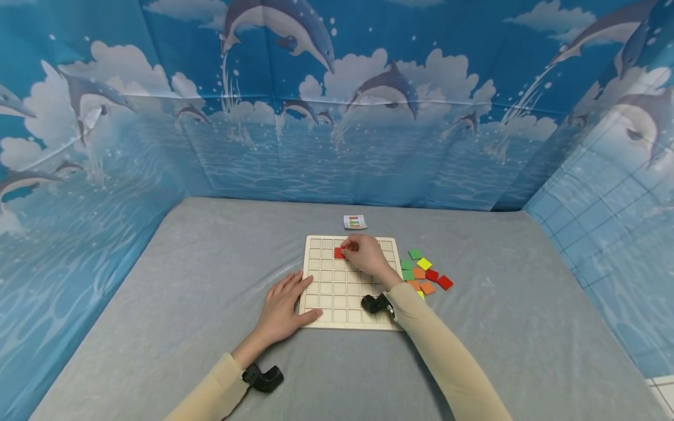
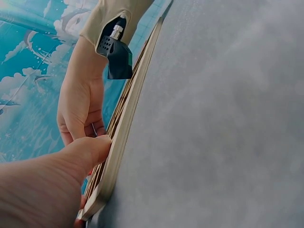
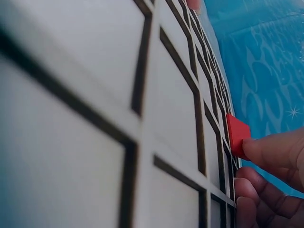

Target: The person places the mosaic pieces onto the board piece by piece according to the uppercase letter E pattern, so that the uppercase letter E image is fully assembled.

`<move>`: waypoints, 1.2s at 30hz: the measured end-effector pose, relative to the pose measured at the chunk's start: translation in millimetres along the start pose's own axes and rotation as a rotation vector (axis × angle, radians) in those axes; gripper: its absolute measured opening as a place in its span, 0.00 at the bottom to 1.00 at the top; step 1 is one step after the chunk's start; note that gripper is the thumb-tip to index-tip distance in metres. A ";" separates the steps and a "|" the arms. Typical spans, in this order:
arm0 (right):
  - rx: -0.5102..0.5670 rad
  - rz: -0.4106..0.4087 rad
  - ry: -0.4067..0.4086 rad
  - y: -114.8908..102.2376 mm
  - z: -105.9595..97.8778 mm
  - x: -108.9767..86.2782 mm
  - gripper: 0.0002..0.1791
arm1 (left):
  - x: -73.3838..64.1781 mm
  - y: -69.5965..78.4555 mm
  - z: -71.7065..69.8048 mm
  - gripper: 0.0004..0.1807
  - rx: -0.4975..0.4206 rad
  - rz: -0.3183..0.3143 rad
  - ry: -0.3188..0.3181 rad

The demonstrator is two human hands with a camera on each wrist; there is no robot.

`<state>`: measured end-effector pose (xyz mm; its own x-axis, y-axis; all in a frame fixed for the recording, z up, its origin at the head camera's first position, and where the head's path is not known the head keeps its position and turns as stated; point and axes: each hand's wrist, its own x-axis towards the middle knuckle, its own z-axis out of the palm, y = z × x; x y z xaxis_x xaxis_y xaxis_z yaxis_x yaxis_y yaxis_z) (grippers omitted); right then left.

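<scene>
Nearest, the left hand is lying along the left edge of a wooden grid board, fingers extended and thumb resting over the rim; it is gripping nothing and seems to be bracing, so a light, steady pressure should be stopping the board from sliding on the grey-covered bench. Farther in, the right hand is reaching over the board, its fingers curling and its thumb and forefinger pinching a red square tile near its edge. To do this well, it should be squaring the tile with the raised dividers and pressing it flat, since a skewed corner could be catching on one. The tile is occupying a cell near the board's far edge, left of centre; whether it is fully seated, one cannot tell. It is showing a plain, bright red face with straight sides and a thin edge. Loose green, yellow, orange and red tiles are lying scattered to the board's right. Beyond, a small colour-patterned card is lying on the bench, and a dolphin-print curtain is hanging behind.
</scene>
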<state>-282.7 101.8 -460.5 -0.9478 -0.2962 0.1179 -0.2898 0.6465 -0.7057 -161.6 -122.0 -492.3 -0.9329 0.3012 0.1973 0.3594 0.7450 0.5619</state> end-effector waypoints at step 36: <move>-0.008 -0.045 -0.084 23.1 -75.1 -68.5 0.10 | 0.0 -1.5 1.2 0.41 0.026 0.009 0.004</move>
<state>-234.5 189.8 -432.4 -0.9194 -0.3828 0.0903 -0.3334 0.6367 -0.6953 -162.1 -122.4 -494.1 -0.9298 0.3054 0.2054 0.3679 0.7574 0.5395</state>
